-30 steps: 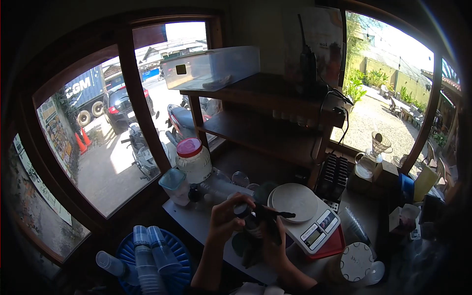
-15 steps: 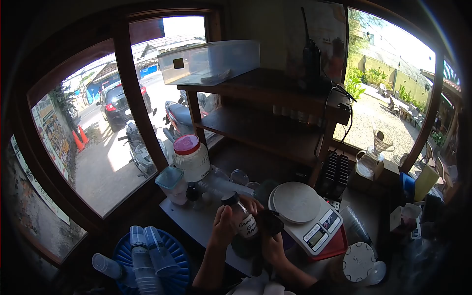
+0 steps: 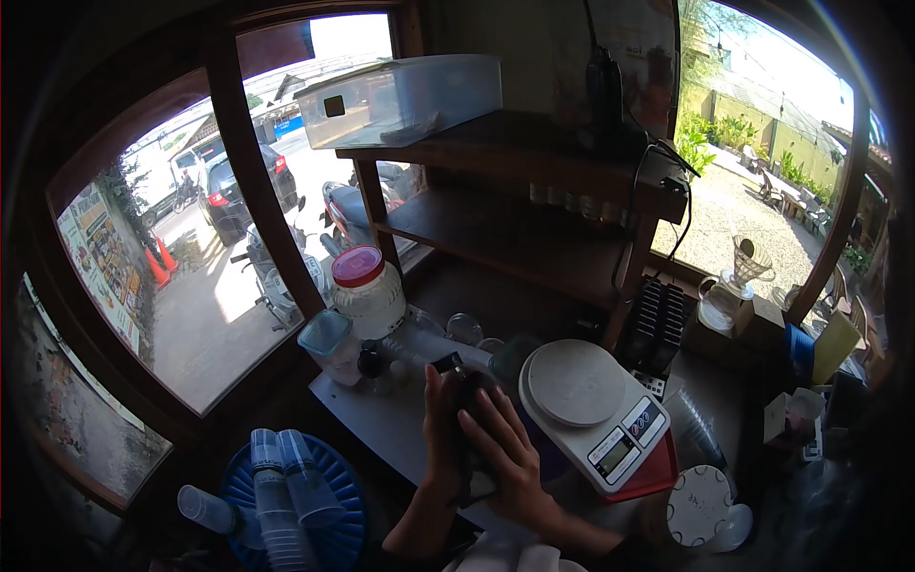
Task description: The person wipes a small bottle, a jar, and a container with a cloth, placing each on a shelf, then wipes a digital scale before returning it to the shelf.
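A bottle with a black cap (image 3: 446,362) stands between my hands, its body and label mostly covered. My left hand (image 3: 440,434) is closed around its left side, thumb up. On the other side, my right hand (image 3: 503,443) lies with fingers stretched together over a dark, cloth-like piece (image 3: 469,386), pressing it against the bottle. Just right of my hands sits a white kitchen scale (image 3: 577,383) with a round plate. A jar with a red lid (image 3: 367,296) and a tub with a teal lid (image 3: 326,334) stand beyond, to the left.
A blue round tray (image 3: 348,496) holds several stacked clear plastic cups (image 3: 276,491) at lower left. The wooden shelf (image 3: 477,243) carries a clear plastic box (image 3: 410,100) and a radio (image 3: 602,91). A white round lid (image 3: 699,505) is at lower right, near a glass dripper (image 3: 748,262).
My right hand has brought the dark cloth-like piece from the bottle's right side over its front, hiding the handwritten label. The view has shifted slightly.
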Demonstrator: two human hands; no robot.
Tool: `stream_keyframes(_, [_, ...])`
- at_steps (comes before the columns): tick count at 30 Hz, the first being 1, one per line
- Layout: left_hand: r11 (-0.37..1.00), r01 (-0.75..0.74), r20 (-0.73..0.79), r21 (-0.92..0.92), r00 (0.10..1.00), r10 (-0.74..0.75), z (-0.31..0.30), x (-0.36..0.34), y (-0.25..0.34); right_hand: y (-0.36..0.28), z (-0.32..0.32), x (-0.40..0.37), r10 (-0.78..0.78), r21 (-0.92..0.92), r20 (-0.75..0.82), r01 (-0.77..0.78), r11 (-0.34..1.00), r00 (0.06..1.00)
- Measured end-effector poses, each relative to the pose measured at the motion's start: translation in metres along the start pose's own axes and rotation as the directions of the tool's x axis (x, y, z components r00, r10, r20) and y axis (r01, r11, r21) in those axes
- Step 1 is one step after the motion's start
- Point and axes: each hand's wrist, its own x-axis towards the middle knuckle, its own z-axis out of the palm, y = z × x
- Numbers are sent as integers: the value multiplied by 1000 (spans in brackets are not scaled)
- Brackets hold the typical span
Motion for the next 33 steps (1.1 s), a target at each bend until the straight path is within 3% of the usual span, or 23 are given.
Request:
stream_keyframes(2, [994,-29,213,-107,976,51,-5,13,2,2,-9,-6,34,126,-10,-32,992,999])
stream_keyframes(3, [987,-74,155,-145,983,96,7,12,3,-1,-19,-9,98,220,-19,-92,971,995])
stream_keyframes(5, [984,-29,264,-174,962,75,6,14,4,4,-18,-25,292,449,-125,-208,869,948])
stream_keyframes(6, [982,-5,317,-188,946,65,5,14,4,2,-15,-21,422,582,-209,-235,779,882])
stream_keyframes(7, [984,-6,352,-176,933,69,8,12,3,-10,-21,-15,643,640,-217,-391,662,734])
stream_keyframes(8, [987,-42,431,-157,896,106,8,12,0,-13,-25,-11,704,719,-266,-351,600,658])
stream_keyframes(10, [986,-115,578,-125,799,166,-1,13,-13,-14,-27,-10,723,800,-391,-179,573,569])
stream_keyframes(13, [983,-181,530,8,835,149,1,1,-22,-12,-12,-6,453,696,-504,35,717,736])
stream_keyframes(15, [958,-210,431,194,896,109,1,-10,-25,-21,-9,-8,309,470,-301,-142,871,902])
stream_keyframes(16, [932,-290,467,218,869,161,1,-9,-23,-25,-8,-8,256,326,-171,-190,926,952])
stream_keyframes(18, [860,-441,545,256,801,249,1,-4,-14,-28,-3,-13,376,580,-118,-244,777,919])
stream_keyframes(20, [689,-647,613,326,700,367,-8,8,-8,-32,-1,-15,530,804,-28,-296,516,847])
stream_keyframes(21, [557,-742,651,373,637,413,-11,12,-6,-27,-3,-22,566,726,10,-395,563,824])
stream_keyframes(22, [408,-818,693,405,566,447,-12,14,-4,-22,-2,-28,617,750,61,-444,491,785])
stream_keyframes(23, [353,-844,725,404,530,440,-12,16,-1,-17,-1,-33,663,767,115,-490,414,740])
stream_keyframes(24, [379,-835,722,398,540,432,-12,15,-2,-17,-2,-30,701,779,170,-530,335,692])
stream_keyframes(26, [428,-817,713,385,558,424,-10,13,-6,-32,-12,-23,850,811,212,-572,123,483])
stream_keyframes(28, [447,-785,665,430,610,432,-13,16,-6,-36,-19,-16,876,827,270,-563,2,399])
stream_keyframes(29, [455,-767,639,452,634,434,-15,17,-5,-32,-25,-17,852,833,297,-553,-10,432])
stream_keyframes(30, [571,-690,531,446,717,451,-15,17,-4,-30,-31,-15,826,839,321,-543,-22,464])
stream_keyframes(31, [679,-604,417,417,791,447,-15,17,-3,-30,-37,-11,787,862,248,-499,87,565])
stream_keyframes(32, [775,-513,302,369,855,422,-15,18,-1,-36,-41,-5,796,899,157,-419,131,584])
stream_keyframes(33, [747,-499,346,439,861,372,-19,20,6,-42,-45,1,802,926,62,-335,176,595])
